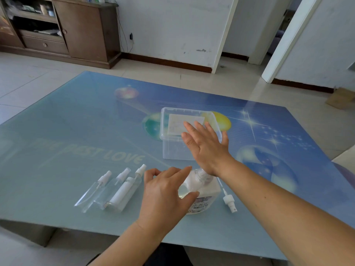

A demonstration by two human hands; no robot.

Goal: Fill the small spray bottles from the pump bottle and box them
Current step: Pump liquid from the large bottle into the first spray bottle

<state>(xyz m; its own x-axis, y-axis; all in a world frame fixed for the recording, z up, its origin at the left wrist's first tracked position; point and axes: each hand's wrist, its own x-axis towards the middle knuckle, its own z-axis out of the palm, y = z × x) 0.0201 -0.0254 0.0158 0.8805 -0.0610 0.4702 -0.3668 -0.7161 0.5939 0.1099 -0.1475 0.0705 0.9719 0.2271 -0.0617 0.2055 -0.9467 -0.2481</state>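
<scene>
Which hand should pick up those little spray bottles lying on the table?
Probably the left hand: the spray bottles lie just to its left, while the right hand is farther off, over the clear box.

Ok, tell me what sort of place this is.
Probably a living room in a home: a low glass-topped coffee table with a printed top, a wooden cabinet with shelves and a drawer against the wall, a tiled floor, and open doorways to other rooms.
</scene>
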